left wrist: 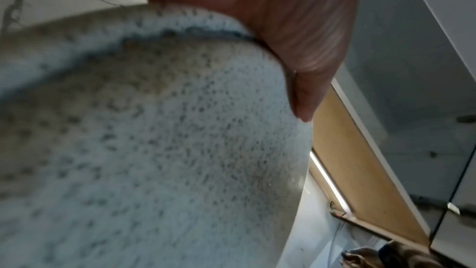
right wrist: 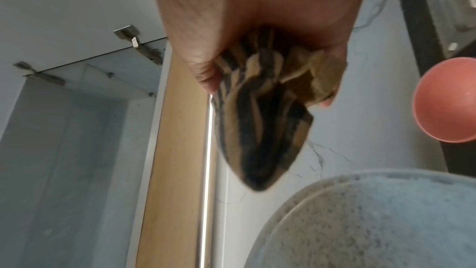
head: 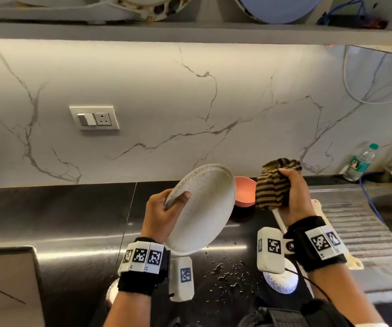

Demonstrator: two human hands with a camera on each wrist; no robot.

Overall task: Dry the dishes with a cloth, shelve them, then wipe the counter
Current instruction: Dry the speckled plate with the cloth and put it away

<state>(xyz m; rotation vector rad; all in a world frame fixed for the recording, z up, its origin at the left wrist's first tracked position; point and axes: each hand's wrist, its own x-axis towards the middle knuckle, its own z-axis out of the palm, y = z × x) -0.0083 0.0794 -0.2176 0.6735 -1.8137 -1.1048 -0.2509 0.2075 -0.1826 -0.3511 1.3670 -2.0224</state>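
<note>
A speckled grey plate [head: 204,208] is tilted up above the black counter [head: 72,220], and my left hand [head: 166,206] grips its left rim with the thumb on its face. Its speckled surface [left wrist: 154,129] fills the left wrist view, with my thumb [left wrist: 296,48] on the edge. To the right, my right hand [head: 291,194] holds a bunched brown and black striped cloth [head: 272,185], a little apart from the plate. In the right wrist view the cloth [right wrist: 262,119] hangs from my fingers above the plate [right wrist: 373,221].
A pink bowl [head: 245,191] stands on the counter behind the plate, also the pink bowl [right wrist: 448,101]. Water drops [head: 228,272] lie on the counter. A white bowl [head: 282,279] sits under my right wrist. A ribbed draining board [head: 360,227], a water bottle [head: 360,162] and an upper shelf [head: 190,31] with dishes are around.
</note>
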